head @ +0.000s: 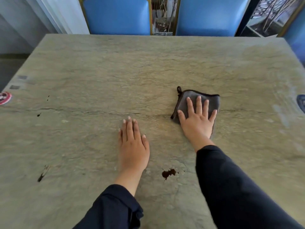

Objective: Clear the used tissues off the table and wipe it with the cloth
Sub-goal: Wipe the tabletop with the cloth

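Observation:
A grey cloth [189, 98] with a dark hem and a small loop lies flat on the stone-patterned table [99, 71], right of centre. My right hand [198, 120] presses flat on the cloth with its fingers spread. My left hand [132, 143] rests palm down on the bare table to the left of the cloth, fingers together, holding nothing. A dark brown spill [169, 173] sits near the front edge between my two forearms. No tissues are in view.
Small dark marks dot the left side of the table [42, 175], [38, 114]. A round red-and-white object [5, 98] lies at the left edge, a dark blue round one [301, 102] at the right edge. Two blue chairs [118, 15], [209, 15] stand behind the far edge.

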A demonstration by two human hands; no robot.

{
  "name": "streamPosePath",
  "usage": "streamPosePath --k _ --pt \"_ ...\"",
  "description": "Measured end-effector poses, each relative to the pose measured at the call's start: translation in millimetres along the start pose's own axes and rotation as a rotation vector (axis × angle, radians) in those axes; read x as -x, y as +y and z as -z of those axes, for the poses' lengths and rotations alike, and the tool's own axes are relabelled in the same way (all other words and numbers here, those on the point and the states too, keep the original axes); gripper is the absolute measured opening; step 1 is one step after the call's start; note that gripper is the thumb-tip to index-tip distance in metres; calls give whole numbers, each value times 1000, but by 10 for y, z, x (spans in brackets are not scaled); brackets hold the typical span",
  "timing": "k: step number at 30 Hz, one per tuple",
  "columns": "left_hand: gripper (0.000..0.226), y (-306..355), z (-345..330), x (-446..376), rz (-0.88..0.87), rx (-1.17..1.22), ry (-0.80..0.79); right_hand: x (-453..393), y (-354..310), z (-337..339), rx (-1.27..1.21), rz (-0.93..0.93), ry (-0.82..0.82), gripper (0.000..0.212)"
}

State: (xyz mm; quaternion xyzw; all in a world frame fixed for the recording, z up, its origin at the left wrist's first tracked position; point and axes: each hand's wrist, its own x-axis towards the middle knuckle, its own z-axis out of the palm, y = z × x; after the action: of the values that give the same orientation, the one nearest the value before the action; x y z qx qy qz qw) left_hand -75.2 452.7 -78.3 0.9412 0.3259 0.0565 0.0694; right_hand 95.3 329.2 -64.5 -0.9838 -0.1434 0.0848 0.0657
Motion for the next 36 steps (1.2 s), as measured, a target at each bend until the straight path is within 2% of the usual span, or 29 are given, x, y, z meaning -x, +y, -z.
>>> streamPosePath --k 2,5,8,10,12,14,16,18,20,24,28,30,32,34,36 --pt "60 5 6 -11 -4 3 12 132 -292 -35 -23 -50 -19 68" --pt "62 -2 20 4 -16 10 12 429 -598 -130 5 244 -30 66" --pt "61 -2 39 1 -15 6 8 550 -381 -110 64 531 -64 64" --pt "56 5 40 6 -13 7 0 488 -15 -54 91 570 -75 63" --pt "55 7 42 17 -12 12 -1 429 379 28 70 432 -51 64" --pt "56 8 40 14 -17 10 6 477 637 60 27 190 -36 64" --pt "56 1 30 10 -18 11 8 621 613 21 -4 -46 -35 65" --pt "57 -4 26 10 -20 18 7 767 345 -32 -15 -195 -39 67" --pt "57 -18 33 14 -27 24 1 863 -9 -101 -27 -174 -41 67" --pt "56 -95 73 24 -56 93 -49 940 -483 -170 -7 175 -72 66" --pt "54 -227 98 253 -141 108 -86 866 -95 -77 57 449 -107 64" --pt "56 -273 106 442 -173 82 -78 887 243 -25 14 350 -70 63" --pt "64 -283 113 564 -192 55 -70 1003 463 -2 -51 111 -33 63" --pt "67 -277 104 592 -186 36 -74 1169 459 -18 -76 -79 -35 65" --pt "61 -257 103 577 -166 50 -78 1299 323 -30 -79 -130 -70 67"
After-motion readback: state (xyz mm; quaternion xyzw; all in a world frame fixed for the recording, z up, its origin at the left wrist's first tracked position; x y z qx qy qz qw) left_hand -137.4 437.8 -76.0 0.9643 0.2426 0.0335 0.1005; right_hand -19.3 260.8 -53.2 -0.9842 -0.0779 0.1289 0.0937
